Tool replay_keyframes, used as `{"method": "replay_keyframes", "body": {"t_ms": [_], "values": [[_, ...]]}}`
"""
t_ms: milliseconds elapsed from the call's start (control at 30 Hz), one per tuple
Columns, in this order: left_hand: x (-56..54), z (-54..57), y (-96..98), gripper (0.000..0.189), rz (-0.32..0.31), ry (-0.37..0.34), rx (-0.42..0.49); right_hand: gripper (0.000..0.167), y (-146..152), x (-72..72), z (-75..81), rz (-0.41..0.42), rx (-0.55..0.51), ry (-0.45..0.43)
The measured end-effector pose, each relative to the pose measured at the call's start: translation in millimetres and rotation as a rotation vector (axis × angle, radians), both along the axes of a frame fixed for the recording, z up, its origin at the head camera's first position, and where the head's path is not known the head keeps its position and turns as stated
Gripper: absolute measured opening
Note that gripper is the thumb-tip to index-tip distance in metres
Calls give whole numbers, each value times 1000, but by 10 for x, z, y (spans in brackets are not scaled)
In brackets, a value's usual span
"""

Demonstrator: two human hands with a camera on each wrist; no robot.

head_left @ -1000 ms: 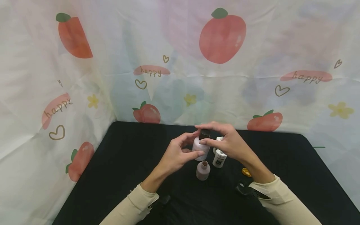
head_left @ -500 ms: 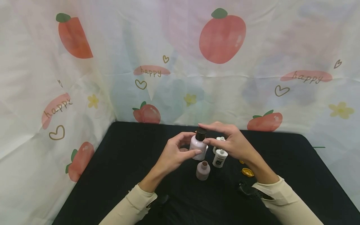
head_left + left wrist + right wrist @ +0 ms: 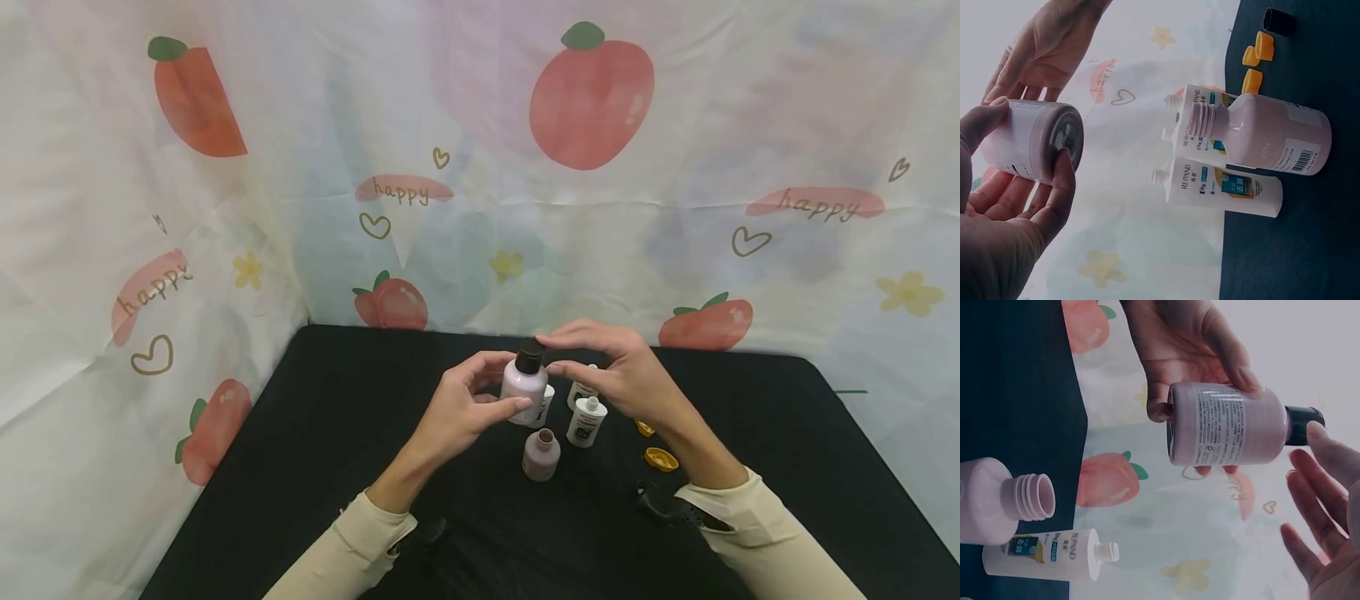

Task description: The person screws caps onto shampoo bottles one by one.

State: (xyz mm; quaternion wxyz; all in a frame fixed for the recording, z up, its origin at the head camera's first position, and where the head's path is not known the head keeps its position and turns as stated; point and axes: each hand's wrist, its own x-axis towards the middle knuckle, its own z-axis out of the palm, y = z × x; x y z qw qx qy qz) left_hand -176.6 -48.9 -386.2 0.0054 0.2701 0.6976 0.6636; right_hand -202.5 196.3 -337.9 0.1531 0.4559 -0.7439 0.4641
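Observation:
In the head view, my left hand (image 3: 468,396) grips a pale pink bottle (image 3: 522,387) raised above the black table, its fingers and thumb round the body. A black cap (image 3: 530,357) sits on the bottle's neck. My right hand (image 3: 618,367) is at the cap, index finger and thumb spread wide at its right side. In the right wrist view the right thumb (image 3: 1329,440) overlaps the cap, while the other fingers are fanned out and fairly straight. The held bottle's printed label (image 3: 1219,425) shows in that view, and its base in the left wrist view.
An uncapped pink bottle (image 3: 542,457) stands nearest on the table. Behind it are uncapped white bottles (image 3: 587,422) with REPAND labels. Yellow caps (image 3: 661,459) lie to the right, and a loose black cap (image 3: 1280,22) shows beyond them in the left wrist view. A printed curtain (image 3: 480,167) surrounds the table.
My left hand has moved the bottle slightly left, uncovering a white bottle behind. My right hand's fingers have drawn back from across the cap to its right side.

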Motion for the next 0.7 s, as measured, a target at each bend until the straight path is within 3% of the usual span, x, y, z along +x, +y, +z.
{"method": "replay_keyframes", "body": {"t_ms": [167,400,700], "values": [[-1,-15,16,50,-14,-3,-3,49,-46,-4,12,-9,-37,78],[7,-20,38,50,-18,4,-4,48,-63,21,28,-56,-9,2],[17,-25,68,48,-36,5,-2,50,-89,46,17,-25,-8,-45]]}}
